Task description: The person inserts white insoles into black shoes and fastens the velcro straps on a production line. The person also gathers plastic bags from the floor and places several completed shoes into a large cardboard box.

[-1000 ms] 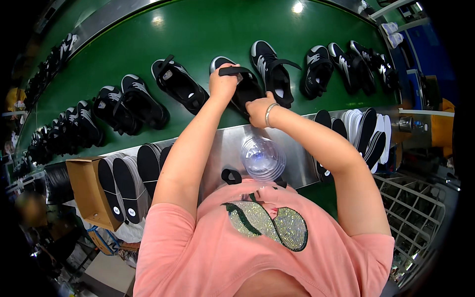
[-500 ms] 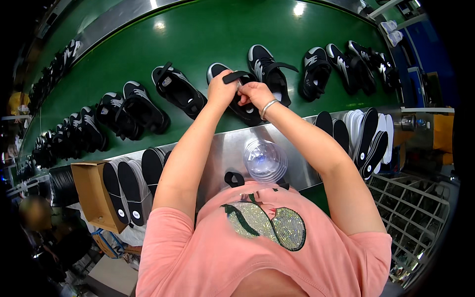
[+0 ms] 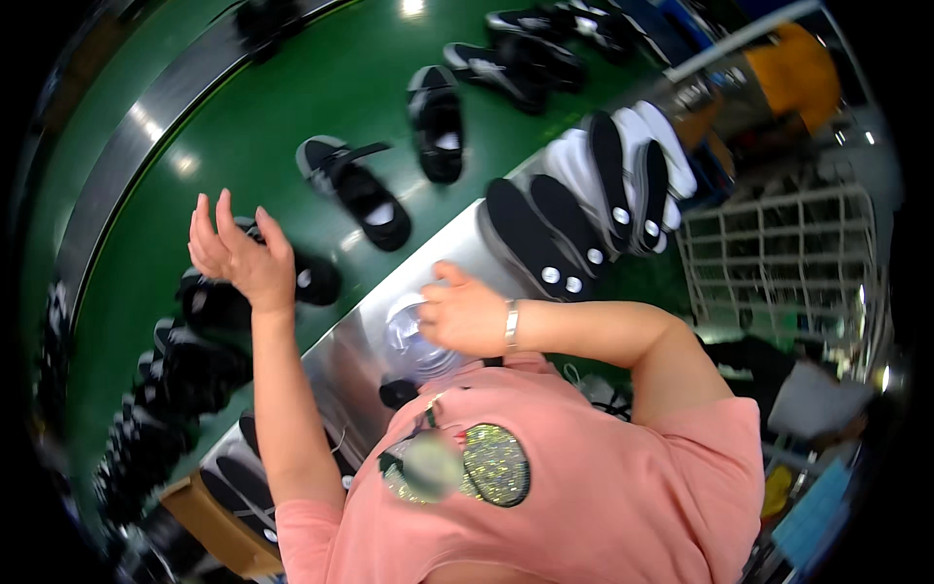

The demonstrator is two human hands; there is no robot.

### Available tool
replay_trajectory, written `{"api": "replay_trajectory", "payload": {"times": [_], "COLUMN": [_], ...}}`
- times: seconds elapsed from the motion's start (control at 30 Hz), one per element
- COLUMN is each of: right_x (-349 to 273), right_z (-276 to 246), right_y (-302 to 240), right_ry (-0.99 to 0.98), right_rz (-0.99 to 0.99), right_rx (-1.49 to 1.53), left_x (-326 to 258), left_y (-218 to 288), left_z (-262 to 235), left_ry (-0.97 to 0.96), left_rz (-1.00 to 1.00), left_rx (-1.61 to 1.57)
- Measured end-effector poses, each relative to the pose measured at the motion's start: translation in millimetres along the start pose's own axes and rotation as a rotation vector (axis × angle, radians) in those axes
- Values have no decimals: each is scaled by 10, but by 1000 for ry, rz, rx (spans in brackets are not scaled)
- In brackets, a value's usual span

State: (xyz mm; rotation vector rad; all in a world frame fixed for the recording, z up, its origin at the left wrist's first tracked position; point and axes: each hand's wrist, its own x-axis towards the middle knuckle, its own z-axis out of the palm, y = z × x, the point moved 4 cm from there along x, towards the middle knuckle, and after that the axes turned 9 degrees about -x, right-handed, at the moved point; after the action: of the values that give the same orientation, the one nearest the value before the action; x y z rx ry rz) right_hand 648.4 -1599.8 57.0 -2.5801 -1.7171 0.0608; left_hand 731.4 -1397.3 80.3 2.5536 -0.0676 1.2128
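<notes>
My left hand (image 3: 241, 255) is raised with its fingers spread, holding nothing. Below and behind it, partly covered, is a black shoe (image 3: 216, 302). My right hand (image 3: 465, 313), with a silver bracelet at the wrist, is at the right side of a clear plastic tub (image 3: 407, 343). Its fingers are curled in; whatever may be in them is hidden. Beyond the hands, a black shoe with a loose strap (image 3: 358, 190) lies on the green surface, a pale patch inside its heel. Another black shoe (image 3: 436, 122) lies farther right.
Stacks of black insoles (image 3: 530, 234) and white insoles (image 3: 664, 146) line the metal ledge (image 3: 341, 355). More shoes (image 3: 516, 68) stand at the far right, and several crowd the left. A cardboard box (image 3: 219, 530) is at lower left, a wire rack (image 3: 778, 253) at right.
The view has turned to the right. Both hands have left the shoe: the left has risen and spread its fingers, and the right has come back to the clear tub.
</notes>
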Motion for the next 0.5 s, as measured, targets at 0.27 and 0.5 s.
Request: {"api": "replay_trajectory", "payload": {"times": [0.27, 0.5], "right_x": [-751, -3033], "right_z": [-469, 54], "right_y": [1202, 2175], "right_ry": [304, 74], "right_rz": [762, 1799], "right_rx": [159, -156], "left_x": [-320, -392], "left_y": [254, 256], "left_z": [1001, 1175], "left_ry": [-611, -691], "left_rz": [-188, -217], "left_rx": [-438, -395]}}
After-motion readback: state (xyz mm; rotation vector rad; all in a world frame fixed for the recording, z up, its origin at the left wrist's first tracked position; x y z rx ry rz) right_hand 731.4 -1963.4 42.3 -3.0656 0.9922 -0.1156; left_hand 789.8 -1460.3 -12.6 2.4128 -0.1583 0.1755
